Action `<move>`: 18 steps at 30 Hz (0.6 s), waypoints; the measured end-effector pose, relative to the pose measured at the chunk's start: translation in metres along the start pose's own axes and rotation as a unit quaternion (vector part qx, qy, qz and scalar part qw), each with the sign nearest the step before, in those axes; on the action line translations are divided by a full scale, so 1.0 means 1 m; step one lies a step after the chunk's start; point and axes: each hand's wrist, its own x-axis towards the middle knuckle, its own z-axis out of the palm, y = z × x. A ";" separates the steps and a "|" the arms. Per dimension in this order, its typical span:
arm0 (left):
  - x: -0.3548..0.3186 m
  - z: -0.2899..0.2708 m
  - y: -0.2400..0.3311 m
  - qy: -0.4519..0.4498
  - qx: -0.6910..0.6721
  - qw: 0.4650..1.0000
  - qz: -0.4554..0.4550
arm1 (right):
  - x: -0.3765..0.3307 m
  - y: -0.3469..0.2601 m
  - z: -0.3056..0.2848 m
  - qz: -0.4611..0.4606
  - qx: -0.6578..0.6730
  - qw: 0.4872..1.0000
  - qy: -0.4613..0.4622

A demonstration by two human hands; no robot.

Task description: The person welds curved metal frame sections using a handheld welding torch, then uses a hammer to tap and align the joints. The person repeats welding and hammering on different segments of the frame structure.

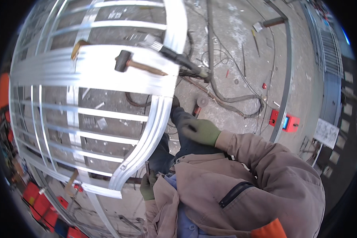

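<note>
My left hand (147, 187), in a green glove, is closed around a narrow dark metal piece (147, 168) that sticks up from the fingers near the lower curved end of a shiny metal frame (142, 146). What kind of piece it is, I cannot make out. My right hand (204, 133), also gloved in green, is over my thigh, to the right of the frame; its fingers are smeared by motion. On the frame's wide plate (99, 79) lies a mallet (123, 61) with a dark head and wooden handle. Beside it rests a black torch-like tool (178, 58) with a hose.
A grinder-like tool (201, 104) lies on the floor beyond my right hand. Hoses and cables (242, 100) loop across the concrete. A red box with a screen (285, 121) is at the right, by a long metal bar (283, 79). A yellowish clamp-like piece (78, 47) grips the plate.
</note>
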 end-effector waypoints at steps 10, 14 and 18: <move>0.010 -0.045 -0.016 -0.037 0.068 0.995 0.063 | -0.244 0.257 0.152 0.294 -0.138 0.944 -0.061; 0.011 -0.057 -0.027 -0.060 0.090 0.992 0.071 | -0.343 0.272 0.266 0.338 -0.023 0.935 -0.109; 0.003 -0.051 -0.027 -0.079 0.116 0.986 0.086 | -0.377 0.262 0.312 0.359 0.090 0.927 -0.056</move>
